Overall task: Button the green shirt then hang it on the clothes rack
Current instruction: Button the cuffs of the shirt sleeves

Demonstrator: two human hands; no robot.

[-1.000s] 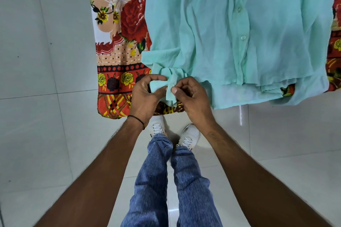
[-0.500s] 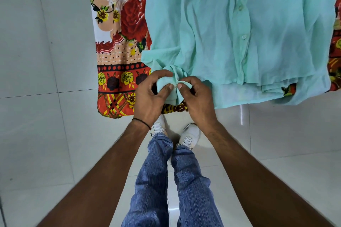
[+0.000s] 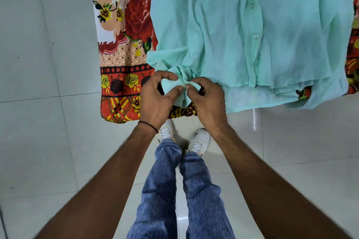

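Glossy pale floor tiles [image 3: 48,64] with thin grout lines reflect overhead light.

Floral cloth [image 3: 124,48] covers surface; green shirt [image 3: 233,35] atop.

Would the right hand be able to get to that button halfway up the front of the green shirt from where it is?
Probably yes. The button lies bare on the green shirt, nothing covering it, up and to the right of the right hand. But that hand is busy pinching the cuff with the left hand.

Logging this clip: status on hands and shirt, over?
Left hand and right hand both pinching sleeve cuff. Green shirt flat on floral cloth. Nothing in the way.
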